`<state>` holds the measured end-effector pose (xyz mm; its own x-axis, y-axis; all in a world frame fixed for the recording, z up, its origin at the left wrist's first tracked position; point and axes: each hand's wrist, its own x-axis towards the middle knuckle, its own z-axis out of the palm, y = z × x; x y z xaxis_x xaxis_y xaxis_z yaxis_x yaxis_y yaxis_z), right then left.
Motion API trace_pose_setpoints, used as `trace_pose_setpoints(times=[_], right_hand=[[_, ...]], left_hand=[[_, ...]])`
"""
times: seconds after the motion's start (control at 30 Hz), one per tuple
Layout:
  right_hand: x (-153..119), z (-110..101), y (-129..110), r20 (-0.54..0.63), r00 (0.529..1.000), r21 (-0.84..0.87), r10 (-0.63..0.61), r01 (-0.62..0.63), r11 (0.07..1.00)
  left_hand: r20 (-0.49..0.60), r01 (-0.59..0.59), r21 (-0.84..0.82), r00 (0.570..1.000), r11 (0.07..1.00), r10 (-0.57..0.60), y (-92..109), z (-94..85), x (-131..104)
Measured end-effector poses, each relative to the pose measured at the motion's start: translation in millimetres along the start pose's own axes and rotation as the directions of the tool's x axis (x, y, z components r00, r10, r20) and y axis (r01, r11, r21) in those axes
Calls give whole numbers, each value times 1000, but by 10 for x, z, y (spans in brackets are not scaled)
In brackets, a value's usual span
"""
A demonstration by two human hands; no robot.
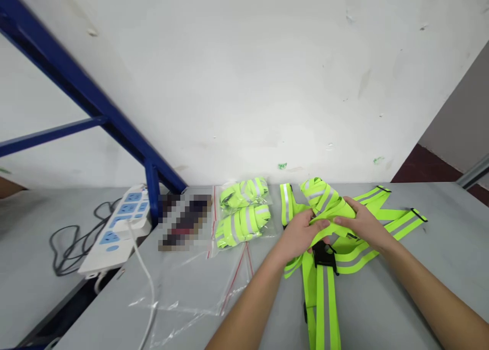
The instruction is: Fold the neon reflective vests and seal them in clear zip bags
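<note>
Grip the soft, light strap bundle (323,199) at its folded middle, above the black buckle (324,254) on the grey surface (367,309); your left fingers (301,233) and right fingers (353,218) close around its webbing, which likely flexes and unrolls readily.

A pale, off-white wall (267,85) rises directly behind the far edge of the grey table (367,309). It is scuffed, with small chips, faint brownish smudges and a few green marks low down, one of them just above the table's far edge. A dark blue metal frame (87,92) slants down across the wall to the far edge, left of the middle, with a thinner bar branching off to the left. Beyond the table's far right corner, the wall ends; past it show a dark red floor (430,165), a greyer, shaded wall surface (468,105) and part of a grey metal bar (473,171). The light on the white wall is soft and fairly even.
</note>
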<state>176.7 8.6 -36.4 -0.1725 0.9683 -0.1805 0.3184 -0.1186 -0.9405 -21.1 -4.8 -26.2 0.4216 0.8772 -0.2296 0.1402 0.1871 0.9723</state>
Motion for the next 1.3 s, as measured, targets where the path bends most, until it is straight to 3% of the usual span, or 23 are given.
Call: trace_pose_setpoints(times=[0.07, 0.13, 0.27, 0.37, 0.47, 0.57, 0.7, 0.77, 0.9, 1.0, 1.07, 1.17, 1.23, 1.3], right_hand=[[11, -47, 60, 218, 976, 122, 1, -29, 992], [12, -68, 84, 357, 934, 210, -33, -45, 977], [2, -57, 87, 412, 904, 336, -112, -37, 941], [-11, -30, 122, 535, 835, 374, -127, -100, 922], [-32, 6, 177, 573, 798, 414, -184, -88, 906], [-54, 33, 195, 538, 819, 446, -200, -76, 892], [-92, 20, 103, 321, 943, 404, 88, -220, 888], [-108, 7, 40, 187, 961, 401, 203, -264, 877], [-113, -1, -21, 34, 966, 422, 255, -245, 873], [-98, -39, -14, -15, 968, 436, 249, -218, 873], [-86, -108, -7, -81, 972, 461, 219, -158, 873], [-72, -253, -9, -154, 980, 469, 125, -39, 883], [-66, -334, -12, -146, 985, 462, 88, -11, 887], [-66, -377, -6, -126, 989, 453, 81, -15, 891]], left_hand=[[30, 2, 38, 1000, 999, -3, 38, -13, -25], [78, -10, 49, 997, 999, 6, 66, -31, -51], [143, -35, 32, 989, 999, 30, 67, -90, -80], [200, -21, 4, 980, 1000, 20, 21, -132, -81], [228, -34, -28, 973, 999, 39, -1, -177, -91], [218, -32, 76, 976, 997, 15, 46, -260, -117], [194, -23, 322, 980, 947, -42, 127, -377, -135], [178, -58, 350, 984, 935, -5, 127, -398, -125], [107, -62, 334, 994, 941, 28, 45, -388, -61], [-66, -142, 298, 983, 944, 169, -29, -409, 13], [-255, -164, 280, 937, 946, 238, -63, -451, 56], [-395, -135, 114, 903, 984, 170, -98, -509, 89], [-324, -158, -119, 939, 980, 112, -124, -518, 95], [-230, -185, -376, 968, 908, 103, -160, -507, 100]])
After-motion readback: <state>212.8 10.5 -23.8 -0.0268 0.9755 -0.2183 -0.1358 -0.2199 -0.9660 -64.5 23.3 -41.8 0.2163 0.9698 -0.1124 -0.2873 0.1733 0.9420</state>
